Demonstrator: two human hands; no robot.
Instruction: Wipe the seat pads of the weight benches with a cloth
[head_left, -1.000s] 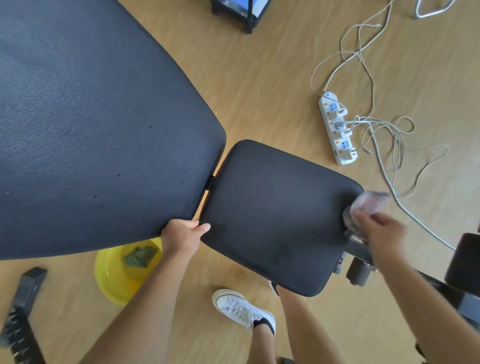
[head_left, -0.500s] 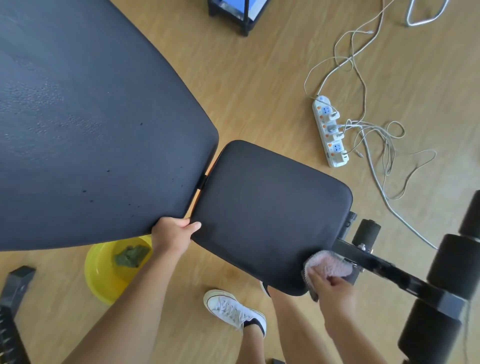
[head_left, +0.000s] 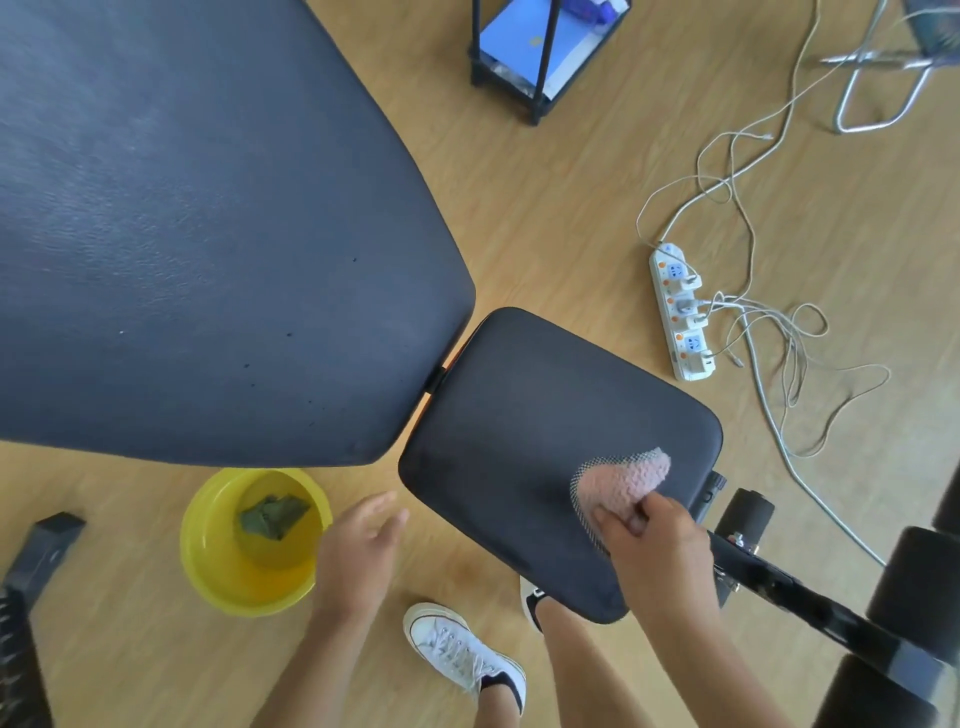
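The black seat pad (head_left: 524, 436) of the weight bench lies in the middle, next to the large black back pad (head_left: 197, 234) at the upper left. My right hand (head_left: 654, 551) is shut on a pink cloth (head_left: 623, 480) and presses it onto the pad's right half. My left hand (head_left: 358, 545) hovers off the pad's left edge, fingers apart, holding nothing, beside a yellow basin.
The yellow basin (head_left: 254, 540) with water and a green cloth (head_left: 272, 514) stands on the wooden floor under the back pad. A white power strip (head_left: 680, 312) with tangled cables lies to the right. Black foam rollers (head_left: 914, 587) and the bench frame sit lower right. My white shoe (head_left: 462, 649) is below.
My left hand has let go of the pad's edge and dropped away. My right hand has carried the cloth from the pad's far corner round the near corner up onto the top surface.
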